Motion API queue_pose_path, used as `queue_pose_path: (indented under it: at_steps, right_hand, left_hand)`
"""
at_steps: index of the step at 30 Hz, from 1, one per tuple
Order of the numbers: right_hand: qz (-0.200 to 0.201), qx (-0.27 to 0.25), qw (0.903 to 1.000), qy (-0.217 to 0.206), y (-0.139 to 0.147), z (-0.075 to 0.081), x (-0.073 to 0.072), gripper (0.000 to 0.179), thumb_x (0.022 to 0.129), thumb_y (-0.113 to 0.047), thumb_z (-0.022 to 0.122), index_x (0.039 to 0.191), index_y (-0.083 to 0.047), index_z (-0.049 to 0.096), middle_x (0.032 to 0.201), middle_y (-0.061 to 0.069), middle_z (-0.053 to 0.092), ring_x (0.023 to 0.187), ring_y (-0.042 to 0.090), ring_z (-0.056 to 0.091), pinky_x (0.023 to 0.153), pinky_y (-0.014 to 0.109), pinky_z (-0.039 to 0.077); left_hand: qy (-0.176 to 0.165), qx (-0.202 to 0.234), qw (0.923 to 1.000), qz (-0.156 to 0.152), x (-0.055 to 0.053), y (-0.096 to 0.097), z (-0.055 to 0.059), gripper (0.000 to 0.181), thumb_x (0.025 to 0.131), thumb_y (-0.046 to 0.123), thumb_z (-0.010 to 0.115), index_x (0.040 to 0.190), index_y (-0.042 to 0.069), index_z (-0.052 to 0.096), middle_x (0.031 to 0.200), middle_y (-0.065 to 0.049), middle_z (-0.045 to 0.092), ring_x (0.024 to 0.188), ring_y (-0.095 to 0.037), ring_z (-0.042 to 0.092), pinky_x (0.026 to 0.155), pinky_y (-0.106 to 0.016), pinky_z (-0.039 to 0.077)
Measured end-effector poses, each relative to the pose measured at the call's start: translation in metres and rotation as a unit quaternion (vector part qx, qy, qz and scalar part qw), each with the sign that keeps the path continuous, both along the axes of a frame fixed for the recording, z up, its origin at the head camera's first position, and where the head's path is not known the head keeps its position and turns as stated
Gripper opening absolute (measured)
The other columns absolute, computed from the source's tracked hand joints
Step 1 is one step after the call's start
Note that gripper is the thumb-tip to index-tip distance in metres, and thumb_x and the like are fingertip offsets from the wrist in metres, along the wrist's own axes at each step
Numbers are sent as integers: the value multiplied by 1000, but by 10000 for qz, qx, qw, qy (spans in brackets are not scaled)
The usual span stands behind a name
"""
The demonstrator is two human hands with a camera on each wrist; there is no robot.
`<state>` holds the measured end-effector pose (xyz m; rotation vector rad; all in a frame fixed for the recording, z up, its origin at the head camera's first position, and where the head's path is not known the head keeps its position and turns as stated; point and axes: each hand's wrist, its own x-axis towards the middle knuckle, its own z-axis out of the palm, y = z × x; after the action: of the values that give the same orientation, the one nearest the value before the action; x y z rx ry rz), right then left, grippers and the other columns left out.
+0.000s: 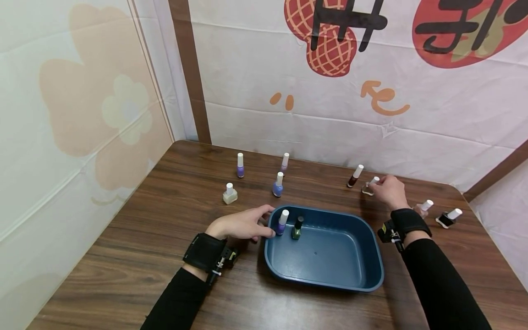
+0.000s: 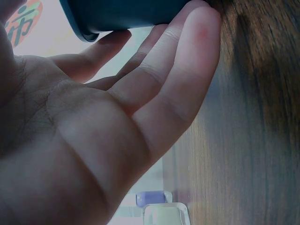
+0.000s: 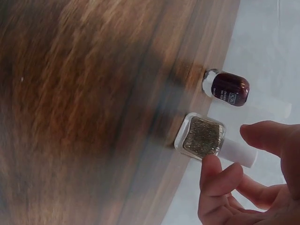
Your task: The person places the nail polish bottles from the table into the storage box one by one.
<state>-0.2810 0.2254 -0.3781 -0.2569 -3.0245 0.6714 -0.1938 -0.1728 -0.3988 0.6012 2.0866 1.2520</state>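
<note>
My left hand (image 1: 243, 223) rests at the left end of a blue tray (image 1: 326, 286); in the left wrist view its extended fingers (image 2: 197, 51) touch the tray's outer wall. Inside the tray, near its left end, stand a purple nail polish bottle (image 1: 281, 223) and a green one (image 1: 297, 229) with a black cap. At the table's back right, my right hand (image 1: 389, 190) is around the white cap of a gold-glitter nail polish bottle (image 3: 204, 137). In the right wrist view the thumb stands apart from the cap, while a bent finger is by the bottle's shoulder.
Dark red polish (image 1: 354, 176) stands left of the glitter bottle; pale pink (image 1: 423, 208) and black (image 1: 447, 219) bottles are right of it. Behind the tray are purple (image 1: 240, 167), lilac (image 1: 284, 164), blue (image 1: 278, 185) and cream (image 1: 229, 195) bottles. A printed curtain (image 1: 247, 128) hangs behind the table.
</note>
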Motion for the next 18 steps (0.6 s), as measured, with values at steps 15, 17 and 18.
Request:
queue_pose_path:
  at_steps: [15,17,18]
  right_hand:
    - [-26,-77,9990,435,-3,-14,-7,34,92,-24,57,100,9,57,103,32,60,100,47,53,83,51,45]
    - [-19,-50,9987,503,-3,-15,-8,35,92,-24,57,101,10,56,103,32,60,102,48,52,86,53,44]
    - [-13,-38,9985,537,-2,-15,-8,35,92,-23,58,101,10,56,103,32,60,102,49,52,87,53,43]
  left_hand:
    - [-25,31,10000,-32,2,-1,1,50,94,17,60,138,10,39,119,-13,56,81,-18,60,69,-32,51]
    - [-20,21,10000,-23,2,-1,2,50,94,17,60,139,9,39,120,-13,56,82,-18,60,69,-33,51]
    - [-18,15,10000,-18,2,-2,2,50,93,17,60,139,9,39,120,-13,57,82,-19,61,69,-33,51]
